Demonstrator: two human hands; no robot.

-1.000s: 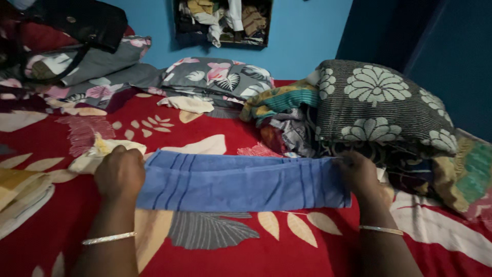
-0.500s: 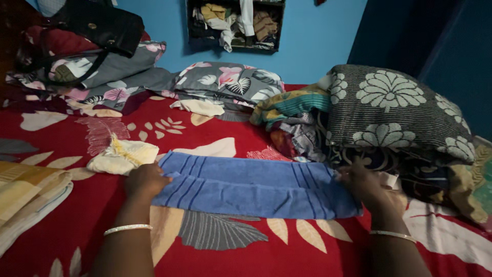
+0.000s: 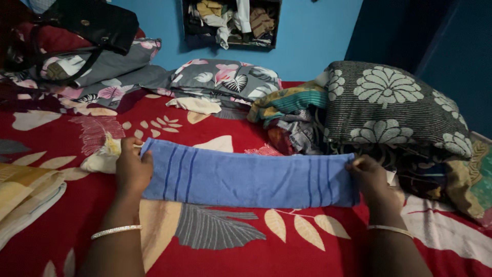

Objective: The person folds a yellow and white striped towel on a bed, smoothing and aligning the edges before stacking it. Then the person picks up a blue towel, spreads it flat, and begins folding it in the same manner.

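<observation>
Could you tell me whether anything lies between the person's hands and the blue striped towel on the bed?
Nothing visible does. The left hand holds the blue striped towel at its left end and the right hand holds its right end, the towel stretched flat over the red floral bedsheet.

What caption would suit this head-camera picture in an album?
Left hand and right hand grip the ends of a folded blue towel on a red floral bedsheet.

A blue towel point(image 3: 251, 179) with dark stripes lies stretched out flat on a red bed point(image 3: 230, 251) with big leaf shapes. The left hand point(image 3: 132, 172) holds its left end and the right hand point(image 3: 371, 179) holds its right end. A dark flowery pillow point(image 3: 394, 107) sits near the bed's right edge
</observation>
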